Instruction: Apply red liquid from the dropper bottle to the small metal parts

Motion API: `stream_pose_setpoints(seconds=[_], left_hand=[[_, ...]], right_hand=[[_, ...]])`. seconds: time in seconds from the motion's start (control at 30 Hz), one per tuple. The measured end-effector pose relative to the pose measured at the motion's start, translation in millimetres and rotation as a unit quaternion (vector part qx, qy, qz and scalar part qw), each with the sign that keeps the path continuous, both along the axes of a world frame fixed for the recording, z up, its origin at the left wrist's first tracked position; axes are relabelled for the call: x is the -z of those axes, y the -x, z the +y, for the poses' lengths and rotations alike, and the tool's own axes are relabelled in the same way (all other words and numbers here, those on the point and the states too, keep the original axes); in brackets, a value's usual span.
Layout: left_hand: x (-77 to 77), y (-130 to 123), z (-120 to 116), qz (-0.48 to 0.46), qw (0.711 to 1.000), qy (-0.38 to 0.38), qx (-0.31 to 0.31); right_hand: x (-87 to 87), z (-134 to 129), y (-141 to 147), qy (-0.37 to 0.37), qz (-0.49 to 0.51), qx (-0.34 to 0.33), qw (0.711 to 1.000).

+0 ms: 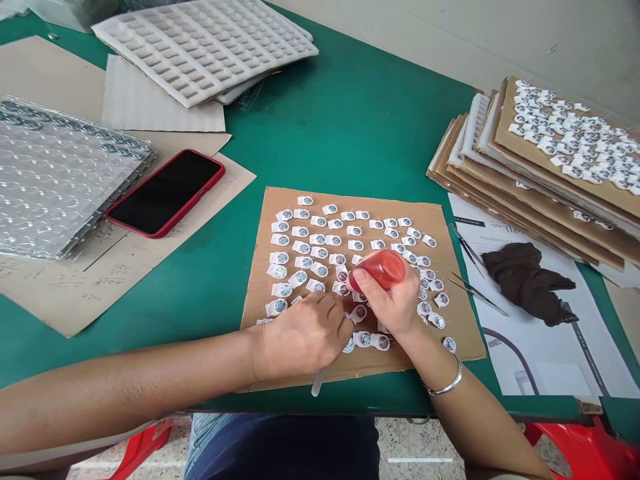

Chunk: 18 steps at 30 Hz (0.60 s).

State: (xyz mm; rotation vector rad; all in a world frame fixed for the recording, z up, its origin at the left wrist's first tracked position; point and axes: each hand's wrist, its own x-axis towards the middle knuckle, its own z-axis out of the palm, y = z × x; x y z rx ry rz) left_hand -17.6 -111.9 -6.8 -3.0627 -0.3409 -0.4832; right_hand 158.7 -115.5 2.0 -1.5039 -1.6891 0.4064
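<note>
The cardboard sheet (pixel 325 370) lies near the front edge of the green table (pixel 345 133); open tabletop extends beyond its far edge and to its left, as far as the phone (pixel 167 192); at its right edge, tweezers (pixel 479 294) leave little lateral room; the red bottle (pixel 384 267) is located above the sheet, right of its centre, with the right hand (pixel 400 300) grasping it, thumb along the near side; the bottle is translucent, smooth and rounded at its rear end; its long axis runs obliquely from upper right to lower left, nozzle end directed down and left toward the round white-tabbed parts (pixel 281 290); the left hand (pixel 307 333) is clenched around a slim tool (pixel 317 383), its pale end projecting toward the table's front edge; whether its tip contacts a part cannot be determined.
</note>
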Motion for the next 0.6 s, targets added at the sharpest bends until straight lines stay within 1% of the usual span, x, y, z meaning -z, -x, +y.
stream_pose_setpoints(seconds=[0.47, 0.6], left_hand=[[-0.1, -0.4, 0.3, -0.008, 1.000, 0.014, 0.001], [-0.2, -0.1, 0.2, -0.005, 1.000, 0.003, 0.001]], right_hand=[[4.6, 1.2, -1.0, 0.006, 0.023, 0.014, 1.000], [5.0, 1.1, -1.3, 0.011, 0.029, 0.012, 0.999]])
